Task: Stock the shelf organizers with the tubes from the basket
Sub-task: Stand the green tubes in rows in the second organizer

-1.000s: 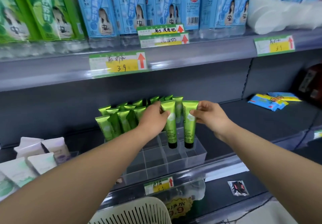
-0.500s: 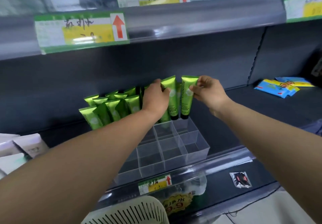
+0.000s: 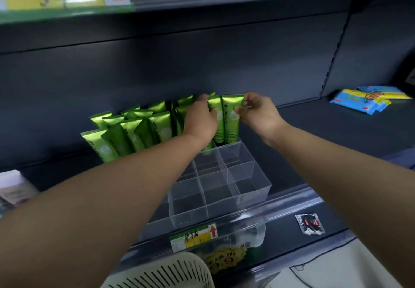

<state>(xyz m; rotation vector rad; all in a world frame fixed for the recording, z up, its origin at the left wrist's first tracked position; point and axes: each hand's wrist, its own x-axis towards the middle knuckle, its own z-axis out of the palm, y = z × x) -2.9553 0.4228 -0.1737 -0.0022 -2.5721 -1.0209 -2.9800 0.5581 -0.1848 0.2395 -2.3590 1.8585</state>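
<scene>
Shop: price tags (image 3: 193, 237) on stocked shelves (image 3: 336, 130)

i count here: green tubes (image 3: 161, 126) at least twelve, overlap blocks an exact tally; clear organizer (image 3: 260, 177) one; basket (image 3: 170, 272) one, bottom centre; price tags (image 3: 193, 237) two; blue packets (image 3: 359, 105) at least two, right.

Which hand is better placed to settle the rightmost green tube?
Probably the right hand: its fingers pinch the top of that tube, while the left hand holds the neighbouring tube.

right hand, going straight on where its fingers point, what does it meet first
The rightmost tube, which the right hand pinches; beyond it, probably the neighbouring tube at the left hand.
</scene>
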